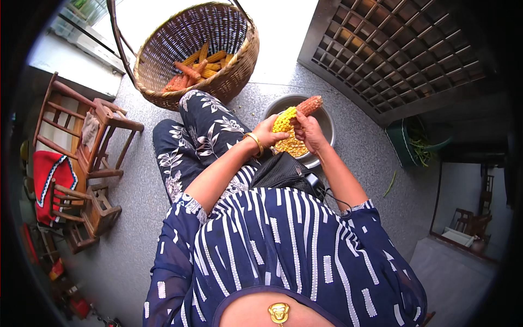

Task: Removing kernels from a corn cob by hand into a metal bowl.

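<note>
My left hand [266,133] grips an ear of yellow corn [283,124] above a metal basin [329,122]. The fingers of my right hand [311,131] are closed at a reddish cob length [309,105] bare of kernels, which meets the yellow ear's upper end. Whether the two are one half-stripped ear or separate cobs, I cannot tell. Loose corn kernels [291,146] lie in the basin. Straight ahead stands a woven basket [239,75] with yellow corn ears [212,66] and bare reddish cobs [179,81] inside.
Wooden chairs [108,116] and a red cloth [51,184] are at the left. A lattice panel [380,53] rises at the right, near a green container [400,143] of green stalks. A black mesh bag [273,171] with a cable rests at my lap. A few kernels dot the floor [245,108].
</note>
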`<act>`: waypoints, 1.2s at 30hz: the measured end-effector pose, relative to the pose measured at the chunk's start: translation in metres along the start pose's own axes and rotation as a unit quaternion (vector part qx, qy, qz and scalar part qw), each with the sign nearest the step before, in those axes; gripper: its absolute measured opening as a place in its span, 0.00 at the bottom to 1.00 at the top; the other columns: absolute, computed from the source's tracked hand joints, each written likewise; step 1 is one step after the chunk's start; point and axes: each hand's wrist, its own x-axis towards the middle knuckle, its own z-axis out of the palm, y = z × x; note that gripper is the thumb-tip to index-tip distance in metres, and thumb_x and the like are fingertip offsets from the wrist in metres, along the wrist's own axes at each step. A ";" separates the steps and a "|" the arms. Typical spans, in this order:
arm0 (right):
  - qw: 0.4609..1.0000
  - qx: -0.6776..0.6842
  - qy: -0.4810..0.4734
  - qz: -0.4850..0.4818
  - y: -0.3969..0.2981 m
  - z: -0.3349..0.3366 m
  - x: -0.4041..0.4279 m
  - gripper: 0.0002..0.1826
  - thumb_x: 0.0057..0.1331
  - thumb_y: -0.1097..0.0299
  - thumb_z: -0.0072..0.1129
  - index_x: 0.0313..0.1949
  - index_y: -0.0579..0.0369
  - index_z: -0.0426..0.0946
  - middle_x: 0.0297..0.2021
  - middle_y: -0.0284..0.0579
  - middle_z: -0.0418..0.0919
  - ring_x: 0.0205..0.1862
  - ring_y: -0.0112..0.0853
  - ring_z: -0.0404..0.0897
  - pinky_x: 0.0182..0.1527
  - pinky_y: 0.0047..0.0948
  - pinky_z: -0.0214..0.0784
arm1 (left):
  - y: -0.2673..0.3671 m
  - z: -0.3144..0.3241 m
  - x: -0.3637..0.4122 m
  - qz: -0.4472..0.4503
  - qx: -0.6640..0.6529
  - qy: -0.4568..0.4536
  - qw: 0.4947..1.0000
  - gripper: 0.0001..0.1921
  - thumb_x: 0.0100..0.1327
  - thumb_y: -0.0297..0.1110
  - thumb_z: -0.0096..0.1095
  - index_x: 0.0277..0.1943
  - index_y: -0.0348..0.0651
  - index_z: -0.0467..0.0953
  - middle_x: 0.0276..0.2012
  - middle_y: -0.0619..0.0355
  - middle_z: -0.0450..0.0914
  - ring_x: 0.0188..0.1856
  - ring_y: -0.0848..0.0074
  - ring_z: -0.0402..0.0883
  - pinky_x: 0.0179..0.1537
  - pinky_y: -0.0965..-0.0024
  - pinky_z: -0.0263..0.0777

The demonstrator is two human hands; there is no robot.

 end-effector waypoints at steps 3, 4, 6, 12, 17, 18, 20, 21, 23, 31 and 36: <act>1.000 0.020 0.005 -0.011 -0.002 0.006 -0.004 0.15 0.57 0.52 0.51 0.28 0.51 0.66 0.15 0.25 0.59 0.13 0.12 0.55 0.12 0.12 0.42 | 0.017 0.004 -0.007 -0.052 -0.131 -0.008 0.990 0.22 0.50 0.30 0.63 0.47 0.37 0.63 0.36 0.59 0.73 0.36 0.79 0.71 0.38 0.77 0.66; 0.999 0.032 0.019 -0.012 -0.003 0.008 -0.005 0.15 0.57 0.52 0.51 0.28 0.51 0.66 0.15 0.25 0.59 0.13 0.12 0.54 0.12 0.12 0.42 | 0.013 0.003 -0.006 -0.052 -0.132 -0.007 0.990 0.22 0.50 0.30 0.63 0.47 0.37 0.63 0.36 0.59 0.73 0.36 0.79 0.71 0.38 0.77 0.66; 0.999 0.030 0.016 -0.001 -0.007 0.008 -0.007 0.15 0.57 0.53 0.51 0.27 0.51 0.66 0.15 0.25 0.59 0.13 0.12 0.54 0.12 0.12 0.42 | 0.008 0.003 -0.004 -0.015 -0.031 0.009 0.999 0.22 0.50 0.29 0.62 0.47 0.37 0.63 0.36 0.59 0.73 0.37 0.80 0.71 0.38 0.77 0.66; 1.000 -0.004 0.019 0.003 0.000 0.001 0.001 0.14 0.57 0.55 0.52 0.28 0.51 0.65 0.15 0.25 0.59 0.12 0.12 0.54 0.12 0.11 0.44 | 0.001 0.002 -0.002 -0.013 0.004 0.017 1.000 0.23 0.49 0.29 0.63 0.48 0.37 0.63 0.36 0.59 0.73 0.37 0.80 0.71 0.39 0.78 0.66; 1.000 0.019 0.016 -0.009 -0.002 0.006 -0.002 0.14 0.57 0.55 0.51 0.28 0.51 0.65 0.15 0.25 0.60 0.11 0.12 0.53 0.12 0.11 0.43 | -0.001 0.001 -0.002 -0.018 -0.025 0.010 0.999 0.24 0.49 0.29 0.63 0.48 0.37 0.63 0.36 0.59 0.73 0.38 0.80 0.71 0.39 0.78 0.66; 0.999 0.027 0.023 0.000 -0.004 0.007 -0.005 0.13 0.57 0.55 0.52 0.28 0.51 0.65 0.15 0.25 0.61 0.11 0.12 0.53 0.12 0.11 0.44 | -0.001 0.001 -0.002 -0.014 0.032 0.021 0.999 0.24 0.49 0.30 0.63 0.48 0.37 0.63 0.37 0.59 0.73 0.38 0.80 0.71 0.39 0.78 0.66; 0.999 0.035 0.029 0.009 -0.003 0.006 -0.004 0.13 0.57 0.55 0.53 0.28 0.51 0.65 0.16 0.26 0.61 0.11 0.12 0.53 0.12 0.11 0.44 | 0.000 0.001 -0.002 -0.001 0.098 0.029 0.995 0.24 0.49 0.30 0.63 0.48 0.37 0.63 0.36 0.59 0.73 0.37 0.80 0.71 0.39 0.78 0.66; 0.999 0.014 0.027 0.009 -0.002 0.004 -0.003 0.13 0.56 0.56 0.53 0.29 0.51 0.65 0.16 0.26 0.62 0.12 0.12 0.54 0.12 0.11 0.45 | 0.003 0.001 -0.003 0.012 0.163 0.035 0.986 0.24 0.49 0.30 0.63 0.48 0.37 0.63 0.36 0.59 0.72 0.37 0.80 0.71 0.38 0.78 0.66; 1.000 -0.007 0.026 0.010 0.000 0.001 -0.002 0.13 0.56 0.57 0.54 0.30 0.51 0.65 0.16 0.26 0.62 0.12 0.13 0.54 0.13 0.11 0.46 | 0.008 0.003 -0.004 -0.004 0.152 0.034 0.988 0.24 0.49 0.30 0.64 0.48 0.37 0.63 0.37 0.59 0.73 0.38 0.80 0.71 0.39 0.78 0.66; 1.000 0.015 -0.015 -0.002 -0.002 0.003 -0.005 0.11 0.57 0.59 0.53 0.31 0.51 0.65 0.17 0.27 0.61 0.14 0.14 0.56 0.15 0.12 0.48 | 0.003 0.001 -0.003 -0.042 -0.063 0.008 0.997 0.23 0.48 0.28 0.64 0.48 0.36 0.64 0.38 0.58 0.73 0.39 0.79 0.71 0.41 0.77 0.66; 0.994 0.095 0.021 0.038 -0.003 0.004 -0.008 0.10 0.58 0.58 0.50 0.32 0.50 0.65 0.19 0.27 0.62 0.15 0.14 0.57 0.15 0.12 0.48 | 0.010 0.003 -0.005 -0.017 0.145 0.038 0.988 0.24 0.48 0.31 0.64 0.48 0.37 0.64 0.38 0.57 0.73 0.41 0.78 0.71 0.43 0.76 0.65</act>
